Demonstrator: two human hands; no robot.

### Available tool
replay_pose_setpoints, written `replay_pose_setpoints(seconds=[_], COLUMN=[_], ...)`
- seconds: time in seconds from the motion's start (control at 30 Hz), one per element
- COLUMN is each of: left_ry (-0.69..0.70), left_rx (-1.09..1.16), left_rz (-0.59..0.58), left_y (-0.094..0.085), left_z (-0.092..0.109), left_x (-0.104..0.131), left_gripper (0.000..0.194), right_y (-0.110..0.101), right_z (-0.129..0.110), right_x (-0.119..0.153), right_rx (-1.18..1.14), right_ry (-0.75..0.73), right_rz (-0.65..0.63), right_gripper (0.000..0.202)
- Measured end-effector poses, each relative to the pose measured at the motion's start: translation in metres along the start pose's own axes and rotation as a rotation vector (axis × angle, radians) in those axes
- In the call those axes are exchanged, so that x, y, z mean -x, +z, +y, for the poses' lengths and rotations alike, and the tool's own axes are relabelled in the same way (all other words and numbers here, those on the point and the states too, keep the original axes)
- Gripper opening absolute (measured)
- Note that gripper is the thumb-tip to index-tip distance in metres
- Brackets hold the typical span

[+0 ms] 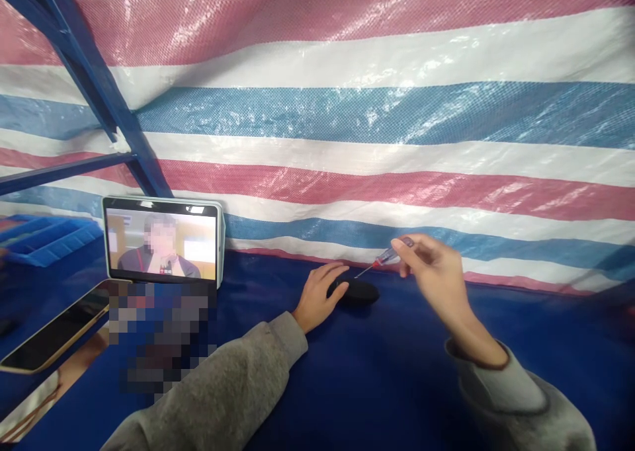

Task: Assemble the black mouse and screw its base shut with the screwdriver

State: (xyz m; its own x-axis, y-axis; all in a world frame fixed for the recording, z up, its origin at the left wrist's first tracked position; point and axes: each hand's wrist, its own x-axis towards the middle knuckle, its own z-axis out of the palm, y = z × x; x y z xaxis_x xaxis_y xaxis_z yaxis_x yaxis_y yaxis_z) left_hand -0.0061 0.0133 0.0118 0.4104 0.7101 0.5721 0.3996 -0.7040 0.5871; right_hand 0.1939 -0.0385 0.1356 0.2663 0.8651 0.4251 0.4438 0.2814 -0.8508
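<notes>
A black, rounded object that looks like a computer mouse lies on the blue tabletop. My left hand grips its left end between thumb and fingers. In my right hand is a small screwdriver with a clear purplish handle and a red collar, held between thumb and fingers. The screwdriver slants down to the left, its tip at the top of the black object. Whether the tip touches it or sits in a screw is too small to tell.
A tablet in a pale case stands upright at the left, playing video. Before it lies a phone, beside a blurred-out patch. Blue plastic trays sit farther left. Behind the table hangs a striped sheet, with blue metal frame bars.
</notes>
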Motion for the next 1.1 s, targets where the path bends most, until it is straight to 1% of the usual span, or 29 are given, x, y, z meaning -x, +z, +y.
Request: replay_pose_setpoints(seconds=[0.07,0.13,0.17,0.23,0.37,0.57,0.87,1.1], left_ry=[0.075,0.133,0.151,0.164,0.160,0.166,0.164,0.164], left_rx=[-0.096,-0.158,-0.175,-0.191,-0.208,-0.210,-0.219,-0.211], left_rz=[-0.120,-0.223,-0.258,-0.292,-0.294,-0.268,-0.272,-0.273], left_y=[0.004,0.007,0.008,0.008,0.008,0.007,0.006,0.007], left_z=[-0.002,-0.003,-0.003,-0.004,-0.003,-0.002,-0.002,-0.002], left_x=[-0.001,0.000,0.000,0.001,0.003,0.003,0.003,0.003], left_gripper=[0.038,0.039,0.039,0.040,0.044,0.042,0.042,0.043], right_y=[-0.003,-0.005,-0.006,-0.007,-0.006,-0.003,0.004,0.007], right_z=[0.000,-0.001,-0.002,-0.002,0.001,0.009,0.015,0.021], right_x=[0.000,-0.001,-0.001,-0.002,-0.002,-0.003,-0.003,-0.003], right_rx=[0.121,0.238,0.289,0.365,0.452,0.517,0.590,0.609], right_ry=[-0.064,-0.136,-0.167,-0.202,-0.208,-0.214,-0.192,-0.214], right_rz=[0.021,0.004,-0.011,-0.044,-0.089,-0.176,-0.235,-0.240], right_gripper=[0.032,0.034,0.035,0.036,0.033,0.031,0.026,0.028])
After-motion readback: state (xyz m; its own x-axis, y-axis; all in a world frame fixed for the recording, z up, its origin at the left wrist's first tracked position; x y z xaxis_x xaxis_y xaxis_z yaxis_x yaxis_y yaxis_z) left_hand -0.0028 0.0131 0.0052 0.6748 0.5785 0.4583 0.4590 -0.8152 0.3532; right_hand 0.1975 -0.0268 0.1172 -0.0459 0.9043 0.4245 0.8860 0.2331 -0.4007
